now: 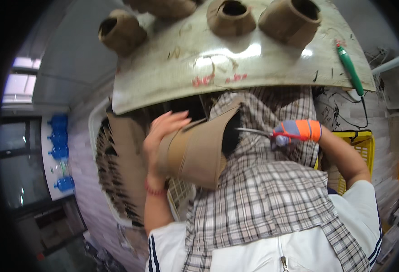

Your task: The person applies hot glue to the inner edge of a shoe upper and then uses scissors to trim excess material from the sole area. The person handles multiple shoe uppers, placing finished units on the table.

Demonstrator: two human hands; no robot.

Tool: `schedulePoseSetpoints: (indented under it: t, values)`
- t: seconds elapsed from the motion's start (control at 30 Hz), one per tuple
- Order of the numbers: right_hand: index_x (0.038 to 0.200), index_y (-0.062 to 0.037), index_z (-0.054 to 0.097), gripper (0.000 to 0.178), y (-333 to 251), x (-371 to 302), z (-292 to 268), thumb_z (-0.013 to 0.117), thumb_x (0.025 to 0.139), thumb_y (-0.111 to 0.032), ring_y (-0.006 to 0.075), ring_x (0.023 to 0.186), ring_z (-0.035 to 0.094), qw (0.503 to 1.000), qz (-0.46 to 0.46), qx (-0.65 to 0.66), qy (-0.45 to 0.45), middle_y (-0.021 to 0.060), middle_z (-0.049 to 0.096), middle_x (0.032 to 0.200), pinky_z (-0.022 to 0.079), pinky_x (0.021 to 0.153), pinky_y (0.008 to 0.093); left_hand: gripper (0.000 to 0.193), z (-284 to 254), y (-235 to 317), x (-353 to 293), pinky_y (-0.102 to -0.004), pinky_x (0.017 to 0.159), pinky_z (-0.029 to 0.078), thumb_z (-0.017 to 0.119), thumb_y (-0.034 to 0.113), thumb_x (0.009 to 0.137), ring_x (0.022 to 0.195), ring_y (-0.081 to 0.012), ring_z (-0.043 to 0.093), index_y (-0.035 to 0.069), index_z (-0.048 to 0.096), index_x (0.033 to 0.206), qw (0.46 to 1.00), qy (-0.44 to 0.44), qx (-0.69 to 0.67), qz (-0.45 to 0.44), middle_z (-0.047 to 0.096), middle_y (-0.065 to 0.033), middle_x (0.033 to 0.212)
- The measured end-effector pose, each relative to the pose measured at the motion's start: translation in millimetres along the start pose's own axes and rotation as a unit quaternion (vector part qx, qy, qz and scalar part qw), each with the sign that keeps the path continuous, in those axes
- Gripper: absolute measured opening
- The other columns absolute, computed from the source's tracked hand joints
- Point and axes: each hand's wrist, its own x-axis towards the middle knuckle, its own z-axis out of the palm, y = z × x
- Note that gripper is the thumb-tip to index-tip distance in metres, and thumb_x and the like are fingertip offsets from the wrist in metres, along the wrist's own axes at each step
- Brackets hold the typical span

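In my bare left hand [159, 131] is a brown flared fabric piece [195, 154], like a sewn tube with a dark inside. My fingers lie along its narrow end, and its wide opening faces right, over my plaid apron [258, 195]. Wearing an orange and grey glove, my right hand [297, 131] is closed around red-handled scissors [258, 132]. Their blades point left into the mouth of the piece; whether the tips touch it I cannot tell.
Several similar brown pieces [232, 17] stand on the pale, scuffed table [163, 81]. A green corded tool [350, 68] lies at its right edge. To my left, a white bin [92, 131] holds stacked brown pieces [124, 158]; to my right is a yellow basket [367, 149].
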Motion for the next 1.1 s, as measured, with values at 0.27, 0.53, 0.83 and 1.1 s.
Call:
schedulePoseSetpoints:
  t: [0.27, 0.53, 0.83, 1.1]
  values:
    - [0.103, 0.0002, 0.073, 0.069, 33, -40, 28, 0.05, 0.096, -0.065, 0.0096, 0.052, 0.046, 0.971, -0.012, 0.21, 0.113, -0.0016, 0.054, 0.06, 0.04, 0.051, 0.0255, 0.025, -59, 94, 114, -0.0476, 0.104, 0.049, 0.06, 0.005, 0.083, 0.095, -0.0292, 0.069, -0.003, 0.069, 0.105, 0.812, -0.153, 0.437, 0.356, 0.07, -0.0184, 0.106]
    - [0.107, -0.0024, 0.069, 0.06, 35, -34, 35, 0.057, 0.094, -0.06, 0.0067, 0.05, 0.042, 0.931, -0.043, 0.333, 0.145, -0.0001, 0.055, 0.061, 0.033, 0.049, 0.0232, 0.024, 35, 124, 304, -0.0443, 0.108, 0.047, 0.062, 0.007, 0.083, 0.094, -0.0203, 0.069, 0.003, 0.067, 0.107, 0.709, -0.029, 0.407, 0.575, 0.07, -0.0083, 0.104]
    - [0.095, 0.0022, 0.065, 0.06, 32, -31, 24, 0.049, 0.1, -0.056, 0.0132, 0.055, 0.05, 0.932, -0.083, 0.318, 0.149, 0.0068, 0.059, 0.066, 0.045, 0.055, 0.0276, 0.026, 248, 72, 432, -0.0384, 0.092, 0.053, 0.051, 0.002, 0.091, 0.107, -0.0279, 0.063, 0.013, 0.062, 0.112, 0.798, -0.205, 0.374, 0.426, 0.064, -0.006, 0.117]
    - [0.11, 0.0096, 0.063, 0.078, 31, -37, 19, 0.045, 0.098, -0.065, 0.0121, 0.055, 0.051, 0.909, -0.07, 0.387, 0.14, 0.0034, 0.055, 0.063, 0.051, 0.055, 0.0292, 0.063, 167, 7, 455, -0.0321, 0.111, 0.041, 0.046, -0.006, 0.082, 0.135, -0.0247, 0.05, 0.01, 0.051, 0.142, 0.932, -0.212, -0.258, 0.14, 0.054, -0.0143, 0.144]
